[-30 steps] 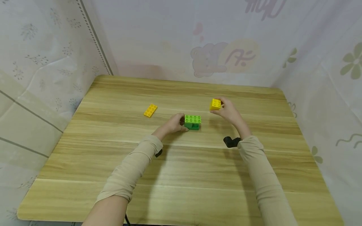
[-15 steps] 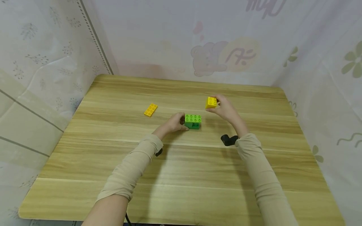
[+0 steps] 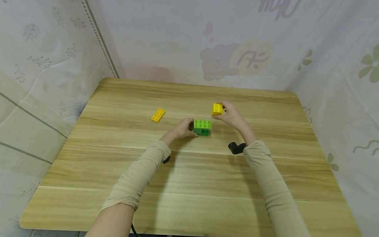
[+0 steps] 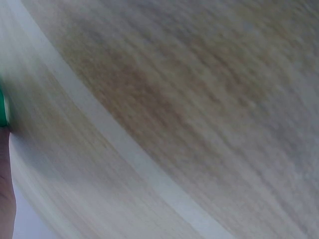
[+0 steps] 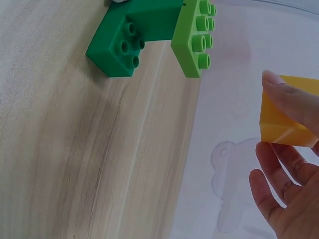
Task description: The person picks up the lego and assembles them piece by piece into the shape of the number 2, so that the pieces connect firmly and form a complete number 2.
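A small stack of toy building bricks (image 3: pixel 202 126) stands on the table, dark green below with a flat lime-green studded brick (image 5: pixel 192 42) on top. In the right wrist view the lime brick overhangs bare studs of the dark green base (image 5: pixel 117 52). My left hand (image 3: pixel 184 128) grips the stack's left end, thumb at the front and fingers behind. Behind and to the right of the stack, my right hand (image 3: pixel 232 115) pinches a yellow brick (image 3: pixel 217 109) between thumb and fingers, raised above the table. The left wrist view catches only a sliver of green brick (image 4: pixel 2 107).
A flat yellow-orange brick (image 3: pixel 158 115) with studs lies on the table left of the stack. The wooden table (image 3: pixel 189 197) meets patterned curtains (image 3: pixel 165 39) at its back and sides. A black wrist camera (image 3: pixel 236 148) juts from the right sleeve.
My right hand has moved left with the yellow brick, nearer to the green stack. The left hand and the stack have stayed in place.
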A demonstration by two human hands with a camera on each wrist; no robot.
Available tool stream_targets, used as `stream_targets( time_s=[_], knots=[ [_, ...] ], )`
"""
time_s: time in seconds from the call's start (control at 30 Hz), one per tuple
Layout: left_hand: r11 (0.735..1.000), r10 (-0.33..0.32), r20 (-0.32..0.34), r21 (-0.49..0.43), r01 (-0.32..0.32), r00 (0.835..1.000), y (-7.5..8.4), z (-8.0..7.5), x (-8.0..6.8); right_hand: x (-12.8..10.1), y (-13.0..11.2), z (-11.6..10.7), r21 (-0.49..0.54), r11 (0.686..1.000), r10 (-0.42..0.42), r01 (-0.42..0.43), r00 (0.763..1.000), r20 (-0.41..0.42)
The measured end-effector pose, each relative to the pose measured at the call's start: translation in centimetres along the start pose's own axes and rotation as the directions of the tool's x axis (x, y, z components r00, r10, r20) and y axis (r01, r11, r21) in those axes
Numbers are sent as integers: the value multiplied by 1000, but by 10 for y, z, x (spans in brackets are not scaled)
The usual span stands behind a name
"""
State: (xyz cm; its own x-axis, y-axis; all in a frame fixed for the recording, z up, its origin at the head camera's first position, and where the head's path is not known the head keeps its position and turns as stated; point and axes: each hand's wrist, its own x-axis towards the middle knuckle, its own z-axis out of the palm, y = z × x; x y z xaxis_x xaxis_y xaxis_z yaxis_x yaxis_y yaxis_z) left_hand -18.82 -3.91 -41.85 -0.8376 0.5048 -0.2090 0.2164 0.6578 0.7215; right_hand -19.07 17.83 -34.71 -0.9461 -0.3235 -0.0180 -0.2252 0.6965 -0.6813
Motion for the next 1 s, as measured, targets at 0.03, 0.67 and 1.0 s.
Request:
stream_targets(
  time_s=[0.03, 0.67, 1.0],
  knots=[
    [1000, -1, 1, 0, 1, 1000, 0, 0, 0, 0, 0, 1, -1, 1000, -2, 2, 1000, 0],
    [1000, -15, 10, -2, 15, 1000, 2, -1, -1, -1, -2, 16, 35, 999, -1, -1, 999, 47],
    [1000, -13, 5, 7, 13, 1000, 3, -1, -2, -1, -1, 22, 26, 1000, -12, 11, 998, 54]
  ],
)
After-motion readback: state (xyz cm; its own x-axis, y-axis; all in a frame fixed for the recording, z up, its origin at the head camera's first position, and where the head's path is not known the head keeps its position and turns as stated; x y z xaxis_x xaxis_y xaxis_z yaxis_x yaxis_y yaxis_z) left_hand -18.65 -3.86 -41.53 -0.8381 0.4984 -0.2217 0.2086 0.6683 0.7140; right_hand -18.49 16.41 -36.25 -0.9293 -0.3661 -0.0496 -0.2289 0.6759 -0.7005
